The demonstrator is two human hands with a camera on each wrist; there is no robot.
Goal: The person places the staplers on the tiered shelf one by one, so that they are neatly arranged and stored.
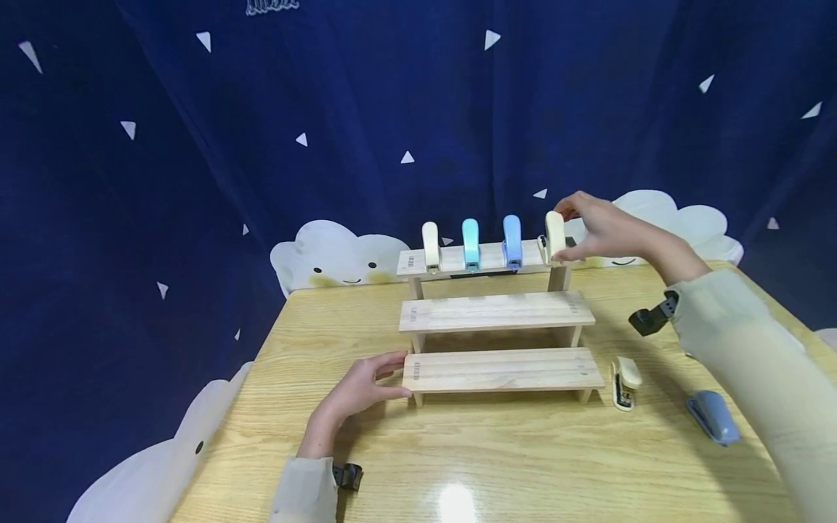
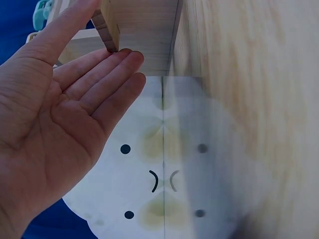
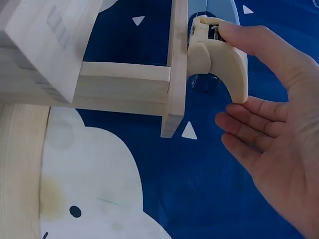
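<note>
A three-tier wooden rack [image 1: 497, 314] stands on the table. At the left end of its lowest board, my left hand [image 1: 362, 388] holds the board between thumb and fingers; the palm of this left hand [image 2: 65, 119] shows in the left wrist view. My right hand [image 1: 604, 225] pinches a cream stapler [image 1: 555, 234] at the right end of the top board. In the right wrist view the thumb lies on one side of that cream stapler [image 3: 232, 64] and fingertips touch its handle end. Beside it on the top board are a blue stapler [image 1: 513, 240], a turquoise stapler [image 1: 471, 243] and another cream stapler [image 1: 431, 245].
Right of the rack, a cream stapler [image 1: 625, 381] and a blue-grey stapler [image 1: 714, 418] lie on the wooden table [image 1: 510, 450]. White cloud-shaped panels [image 1: 340, 254] edge the table. A dark blue curtain [image 1: 366, 94] with white triangles hangs behind.
</note>
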